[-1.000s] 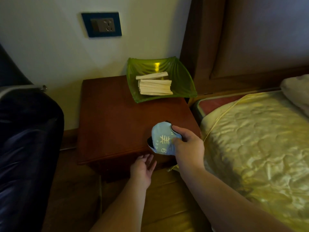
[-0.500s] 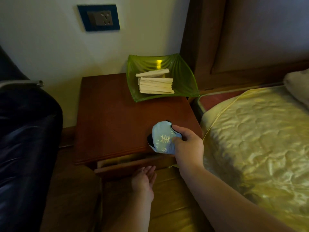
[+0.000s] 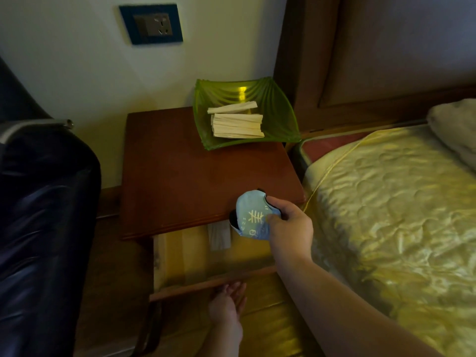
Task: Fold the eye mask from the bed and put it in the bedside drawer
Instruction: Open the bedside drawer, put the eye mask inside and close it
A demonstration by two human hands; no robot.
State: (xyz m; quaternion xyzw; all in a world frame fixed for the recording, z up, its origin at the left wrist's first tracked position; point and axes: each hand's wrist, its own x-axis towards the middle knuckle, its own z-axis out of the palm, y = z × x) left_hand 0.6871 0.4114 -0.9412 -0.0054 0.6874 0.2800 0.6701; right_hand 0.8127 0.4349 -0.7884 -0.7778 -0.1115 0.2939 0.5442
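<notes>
My right hand (image 3: 289,225) grips the folded eye mask (image 3: 251,215), light blue with pale markings and a dark inner side. It hangs over the front edge of the bedside table (image 3: 195,181), above the back of the drawer. The drawer (image 3: 213,282) stands pulled well out, its pale bottom showing. My left hand (image 3: 226,302) is under the drawer's wooden front, fingers curled up against it from below. The bed (image 3: 391,202) with its shiny gold cover lies to the right.
A green glass dish (image 3: 278,117) with a stack of pale flat sticks sits at the table's back right. A pale paper piece (image 3: 219,235) lies in the drawer's back. A dark leather chair (image 3: 43,215) stands left. A wall socket (image 3: 152,24) and the wooden headboard (image 3: 373,52) are behind.
The drawer has gone from shut to pulled far out, drawn by my left hand toward me. My right hand has kept the eye mask near the table's front edge.
</notes>
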